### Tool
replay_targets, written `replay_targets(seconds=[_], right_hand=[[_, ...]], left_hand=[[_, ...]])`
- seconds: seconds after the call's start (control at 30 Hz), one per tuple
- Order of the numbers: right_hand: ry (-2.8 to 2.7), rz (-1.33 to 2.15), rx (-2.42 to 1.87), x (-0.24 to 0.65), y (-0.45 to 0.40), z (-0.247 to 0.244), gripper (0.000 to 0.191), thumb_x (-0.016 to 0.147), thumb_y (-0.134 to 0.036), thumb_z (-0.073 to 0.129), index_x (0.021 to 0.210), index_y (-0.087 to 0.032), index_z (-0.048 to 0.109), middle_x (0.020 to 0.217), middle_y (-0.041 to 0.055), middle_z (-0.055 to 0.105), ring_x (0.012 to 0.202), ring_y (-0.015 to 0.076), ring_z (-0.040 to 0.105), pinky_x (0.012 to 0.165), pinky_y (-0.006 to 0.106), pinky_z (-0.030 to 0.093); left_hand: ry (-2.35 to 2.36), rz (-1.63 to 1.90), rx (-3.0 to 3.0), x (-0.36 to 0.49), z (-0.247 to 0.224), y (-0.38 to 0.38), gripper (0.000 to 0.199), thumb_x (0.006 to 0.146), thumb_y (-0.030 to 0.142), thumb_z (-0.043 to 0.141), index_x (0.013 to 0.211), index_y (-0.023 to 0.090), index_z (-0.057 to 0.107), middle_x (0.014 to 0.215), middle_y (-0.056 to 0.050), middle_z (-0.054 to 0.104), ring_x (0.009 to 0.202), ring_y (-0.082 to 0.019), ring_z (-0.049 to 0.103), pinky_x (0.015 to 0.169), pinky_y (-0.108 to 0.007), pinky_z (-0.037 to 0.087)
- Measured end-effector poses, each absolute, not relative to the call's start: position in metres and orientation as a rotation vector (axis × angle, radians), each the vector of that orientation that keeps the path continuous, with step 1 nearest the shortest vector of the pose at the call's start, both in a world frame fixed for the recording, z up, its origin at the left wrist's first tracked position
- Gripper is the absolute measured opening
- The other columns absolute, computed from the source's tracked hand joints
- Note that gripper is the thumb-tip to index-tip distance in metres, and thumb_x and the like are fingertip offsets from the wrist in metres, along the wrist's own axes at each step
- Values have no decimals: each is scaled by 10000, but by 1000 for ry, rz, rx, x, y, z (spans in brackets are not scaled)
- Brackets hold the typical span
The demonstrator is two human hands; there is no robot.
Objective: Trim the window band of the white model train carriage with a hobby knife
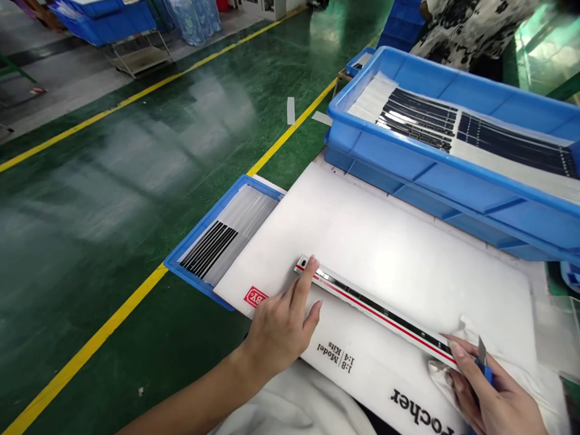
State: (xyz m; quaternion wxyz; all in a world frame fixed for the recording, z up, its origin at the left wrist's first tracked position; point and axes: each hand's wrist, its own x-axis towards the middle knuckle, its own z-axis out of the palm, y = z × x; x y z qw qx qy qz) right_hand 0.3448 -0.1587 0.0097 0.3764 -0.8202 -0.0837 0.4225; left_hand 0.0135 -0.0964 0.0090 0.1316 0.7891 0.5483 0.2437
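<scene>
A long narrow strip (376,307), white with a red line and a dark band along it, lies slantwise over the white printed board (385,229). My left hand (283,323) has its index fingertip on the strip's far left end, with the thumb spread away. At the near right end, my right hand (492,386) pinches the strip between thumb and fingers. A blue-handled craft knife (483,362) is also held in my right hand, its blade pointing up. Beside that hand a crumpled white cloth (469,329) lies on the board, partly hidden.
A big blue bin (435,175) holding rows of dark strips stands beyond the board. Left of the board, a shallow blue tray (194,284) holds black and pale strips. Another person's patterned clothing (471,30) shows behind the bin. Yellow lines (136,293) mark the green floor.
</scene>
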Motion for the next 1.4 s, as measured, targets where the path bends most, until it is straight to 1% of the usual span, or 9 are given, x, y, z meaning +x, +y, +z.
replay_targets(seconds=[0.17, 0.23, 0.3, 0.4, 0.5, 0.63, 0.87, 1.03, 1.4], right_hand=[[-401, 1026, -2115, 336, -157, 11, 801, 567, -691, 953, 1174, -201, 769, 716, -27, 584, 516, 89, 485, 449, 172, 497], [-518, 1008, -2138, 335, -156, 13, 782, 639, -734, 893, 1173, -176, 772, 623, -42, 513, 481, 99, 424, 396, 193, 411], [-667, 961, -2169, 338, -155, 17, 736, 703, -745, 842, 1158, -168, 783, 597, -41, 486, 481, 117, 399, 392, 224, 357], [-945, 839, -2184, 344, -153, 25, 582, 772, -679, 811, 1124, -215, 796, 761, 5, 599, 614, 170, 518, 534, 287, 454], [-1253, 764, -2115, 350, -148, 32, 445, 800, -605, 791, 1094, -271, 798, 1058, 48, 668, 943, 259, 635, 800, 347, 515], [-1540, 774, -2033, 357, -141, 37, 328, 888, -530, 722, 1119, -300, 761, 1147, 56, 648, 864, 240, 644, 801, 380, 521], [-1885, 851, -1939, 363, -126, 48, 214, 1020, -352, 641, 1178, -211, 671, 1171, 65, 648, 848, 183, 631, 795, 363, 550], [-2043, 842, -1901, 359, -116, 57, 176, 1046, -286, 631, 1199, -201, 650, 1215, 70, 649, 924, 196, 646, 832, 378, 560], [-2162, 785, -1967, 355, -112, 58, 181, 1037, -245, 681, 1203, -177, 655, 1181, 60, 670, 861, 171, 661, 796, 358, 597]], left_hand=[[1558, 716, 2382, 6, 14, -90, 740, 1077, 309, 517, 1693, 209, 119, 1475, -137, 687, 890, -216, 824, 530, -282, 603], [1483, 762, 2436, 2, 21, -80, 667, 1070, 305, 545, 1658, 200, 250, 1449, -126, 707, 945, -205, 813, 622, -270, 625], [1366, 787, 2533, -1, 29, -64, 517, 1062, 268, 557, 1559, 192, 439, 1421, -109, 721, 1110, -216, 771, 831, -293, 639], [1187, 660, 2624, 1, 40, -37, 346, 1054, 307, 574, 1373, 187, 634, 1283, -104, 759, 1058, -247, 728, 899, -389, 604], [987, 388, 2581, 11, 46, -13, 322, 984, 318, 693, 1281, 193, 691, 1284, -119, 724, 1155, -293, 656, 1000, -481, 533], [845, 257, 2557, 29, 46, 4, 311, 877, 270, 816, 1160, 214, 698, 1183, -59, 731, 1126, -251, 655, 987, -408, 513], [856, 110, 2528, 41, 56, 16, 237, 893, 308, 765, 1079, 219, 648, 1116, -49, 724, 1032, -259, 663, 907, -399, 490], [904, -10, 2525, 46, 71, 16, 175, 892, 318, 756, 972, 219, 636, 1045, -37, 726, 952, -248, 658, 867, -390, 480], [1058, -219, 2412, 61, 86, 16, 139, 849, 301, 725, 914, 225, 627, 991, -56, 730, 936, -288, 660, 799, -383, 470]])
